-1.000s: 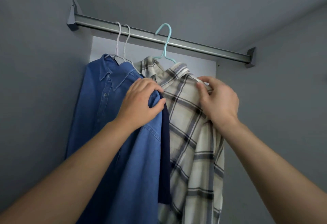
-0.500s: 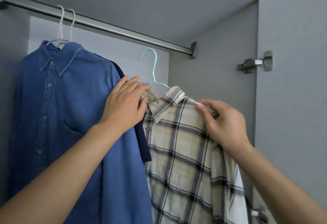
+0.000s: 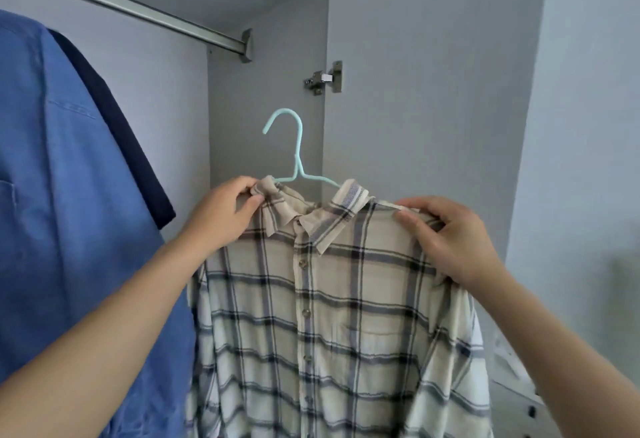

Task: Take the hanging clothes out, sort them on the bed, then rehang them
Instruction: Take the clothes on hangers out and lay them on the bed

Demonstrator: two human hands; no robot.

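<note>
Plaid shirt on teal hanger, in both hands

3 shirts: 1 plaid shirt at 6, 1 blue shirt and 1 navy top at 9. 1 mint hanger, 1 rail, 2 hands.

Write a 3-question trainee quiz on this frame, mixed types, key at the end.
1. True or false: the teal hanger hooks on the rail.
2. Multiple choice: where is the right hand? A) on the blue shirt B) gripping the plaid shirt at its shoulder C) on the door hinge
3. Fill in: the left hand pinches the plaid shirt by its ____.

Key: 1 false, the hook is off and below the rail. 2 B. 3 collar.
</note>
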